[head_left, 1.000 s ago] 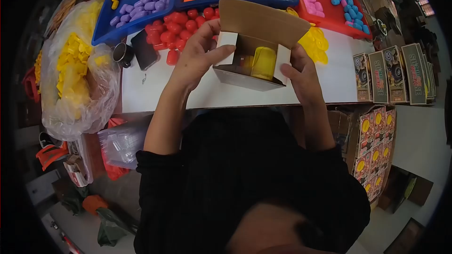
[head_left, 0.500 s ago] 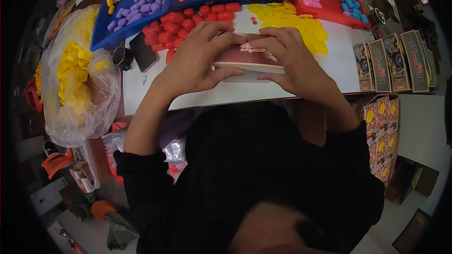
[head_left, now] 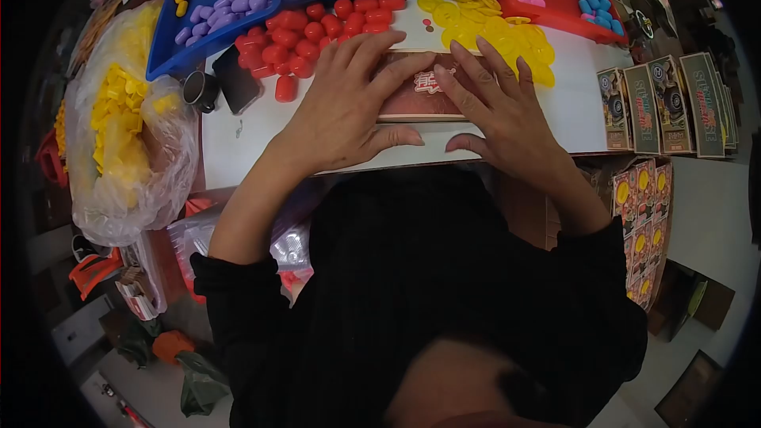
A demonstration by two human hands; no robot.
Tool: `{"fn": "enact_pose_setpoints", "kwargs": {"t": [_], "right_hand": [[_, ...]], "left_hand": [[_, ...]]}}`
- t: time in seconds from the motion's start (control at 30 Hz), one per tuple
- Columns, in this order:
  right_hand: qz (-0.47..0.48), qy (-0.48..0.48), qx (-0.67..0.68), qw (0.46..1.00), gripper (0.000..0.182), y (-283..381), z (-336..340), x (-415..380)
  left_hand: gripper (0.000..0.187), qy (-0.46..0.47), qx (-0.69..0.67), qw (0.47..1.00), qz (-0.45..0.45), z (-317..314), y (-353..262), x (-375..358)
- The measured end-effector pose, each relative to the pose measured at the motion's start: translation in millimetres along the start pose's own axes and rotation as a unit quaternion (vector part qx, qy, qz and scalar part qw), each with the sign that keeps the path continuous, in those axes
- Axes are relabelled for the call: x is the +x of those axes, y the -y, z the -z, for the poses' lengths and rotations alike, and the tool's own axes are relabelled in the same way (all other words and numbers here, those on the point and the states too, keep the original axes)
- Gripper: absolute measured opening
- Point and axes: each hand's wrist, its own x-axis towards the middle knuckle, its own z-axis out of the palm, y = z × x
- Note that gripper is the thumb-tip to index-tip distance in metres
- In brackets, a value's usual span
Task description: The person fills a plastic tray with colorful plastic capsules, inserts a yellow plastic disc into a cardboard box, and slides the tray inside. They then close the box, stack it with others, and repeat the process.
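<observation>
Evidently the dark red, printed cardboard box (head_left: 420,105), its top marked with white-and-red lettering, is light and would handle easily: thin card, stiff along its folded edges, but likely to dent if pressed hard in the middle of a panel. Its surface looks smooth, perhaps slightly slick, and its contents are hidden, so their weight and fragility cannot be judged. The 2 short ends seem the best places to take hold, with light pressure inward, as the edges there should resist crushing better than the broad top.

The box lies on the white tabletop (head_left: 575,115), near its front edge, between the person's 2 hands. The left hand (head_left: 342,107) is spread over the box's left end, its index finger reaching across the top; the right hand (head_left: 507,111) covers the right end, with fingertips over the top near the lettering. Both hands are unclenched, fingers fanned, and both thumbs stick out on the near side, apart from the box's front edge. So neither hand appears to pinch it; how firmly the fingers press cannot be told.

Beyond the left hand sits a pile of glossy red plastic capsules (head_left: 287,41); beyond the right, a heap of flat, round yellow plastic discs (head_left: 507,41).
</observation>
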Motion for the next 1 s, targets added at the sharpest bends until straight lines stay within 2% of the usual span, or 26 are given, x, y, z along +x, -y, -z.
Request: {"fn": "enact_pose_setpoints", "kwargs": {"t": [0.03, 0.1, 0.13, 0.17, 0.23, 0.27, 0.3, 0.33, 0.4, 0.47, 0.53, 0.6, 0.63, 0.67, 0.7, 0.73, 0.77, 0.8, 0.83, 0.87, 0.9, 0.93, 0.97, 1.0], "right_hand": [[-0.010, -0.001, -0.027, 1.000, 0.068, 0.3, -1.8, -2.6], [-0.012, -0.009, -0.050, 0.999, 0.069, 2.3, -4.5, -3.3], [-0.012, -0.015, -0.071, 0.997, 0.070, 3.1, -5.9, -4.3], [-0.013, -0.011, -0.070, 0.997, 0.070, 2.4, -7.1, -6.7], [0.032, -0.043, -0.033, 0.998, 0.085, -2.6, -11.8, -4.3], [0.035, -0.046, -0.036, 0.998, 0.085, -7.8, -17.3, -5.5], [-0.018, -0.118, 0.145, 0.982, 0.092, -17.1, -27.3, -8.3], [-0.064, -0.182, 0.320, 0.928, 0.099, -25.4, -39.5, -10.7], [-0.142, -0.082, 0.448, 0.879, 0.105, -39.5, -86.7, -27.3], [-0.161, -0.019, 0.475, 0.865, 0.103, -28.1, -117.3, -37.2], [-0.189, -0.045, 0.433, 0.880, 0.098, -19.4, -82.0, -45.0], [-0.145, -0.187, 0.300, 0.924, 0.084, -23.9, -41.4, -64.0], [-0.178, -0.205, 0.233, 0.934, 0.079, -27.3, -14.1, -76.2], [-0.211, -0.220, 0.167, 0.938, 0.075, -32.7, 11.4, -90.0], [-0.225, -0.207, 0.020, 0.952, 0.071, -39.6, 28.4, -100.3], [-0.231, -0.187, -0.127, 0.946, 0.067, -48.4, 39.1, -109.9], [-0.238, -0.183, -0.131, 0.945, 0.067, -65.2, 35.0, -123.3], [-0.256, -0.202, -0.221, 0.919, 0.063, -87.1, 19.7, -139.1], [-0.270, -0.218, -0.310, 0.885, 0.059, -101.6, 2.1, -152.9], [-0.270, -0.213, -0.315, 0.884, 0.059, -110.3, -17.4, -165.3], [-0.300, -0.186, -0.362, 0.863, 0.058, -119.0, -37.5, -177.9], [-0.327, -0.160, -0.406, 0.839, 0.057, -121.0, -44.7, -181.5], [-0.322, -0.158, -0.408, 0.839, 0.057, -119.6, -50.0, -185.4], [-0.351, -0.128, -0.356, 0.857, 0.057, -109.5, -54.6, -182.1]], "left_hand": [[0.053, 0.000, -0.001, 1.000, -0.001, -0.2, -1.6, -2.6], [0.047, -0.112, 0.016, 0.991, -0.077, -1.2, -0.4, -9.0], [0.047, -0.111, 0.014, 0.990, -0.080, -11.3, 3.5, -14.8], [0.042, -0.148, -0.005, 0.985, -0.087, -29.0, 6.3, -26.1], [0.033, -0.208, -0.039, 0.975, -0.068, -41.8, 2.9, -31.3], [0.033, -0.212, -0.036, 0.974, -0.069, -42.9, 1.3, -33.0], [0.033, -0.217, -0.035, 0.974, -0.054, -44.4, 0.5, -34.7], [0.033, -0.225, -0.034, 0.973, -0.039, -46.6, 0.2, -35.2], [0.035, -0.256, -0.029, 0.966, -0.019, -55.8, -0.9, -40.5], [0.043, -0.261, -0.063, 0.963, 0.018, -56.8, -5.1, -45.3], [0.060, -0.250, -0.126, 0.957, 0.070, -51.6, -4.2, -62.9], [0.062, -0.342, -0.044, 0.928, 0.141, -37.4, 3.5, -108.1], [0.062, -0.379, -0.007, 0.902, 0.206, -25.1, 7.1, -136.6], [0.057, -0.366, 0.073, 0.876, 0.304, -7.2, 8.6, -167.9], [0.049, -0.224, 0.283, 0.860, 0.362, 21.7, 4.6, -201.3], [0.044, -0.201, 0.303, 0.827, 0.428, 33.4, -1.8, -231.0], [0.043, -0.113, 0.287, 0.817, 0.487, 45.3, -6.4, -270.1], [0.043, -0.024, 0.269, 0.797, 0.540, 54.8, -9.6, -310.4], [0.040, 0.000, 0.217, 0.809, 0.546, 61.4, -10.7, -350.1], [0.038, 0.022, 0.165, 0.818, 0.551, 61.6, -11.9, -374.1], [0.038, 0.023, 0.159, 0.818, 0.552, 62.5, -16.1, -373.5], [0.033, -0.033, 0.059, 0.794, 0.604, 68.3, -21.4, -369.3], [0.028, -0.091, -0.041, 0.755, 0.648, 70.4, -27.3, -369.0], [0.028, -0.093, -0.042, 0.752, 0.651, 70.3, -25.0, -385.4]]}}
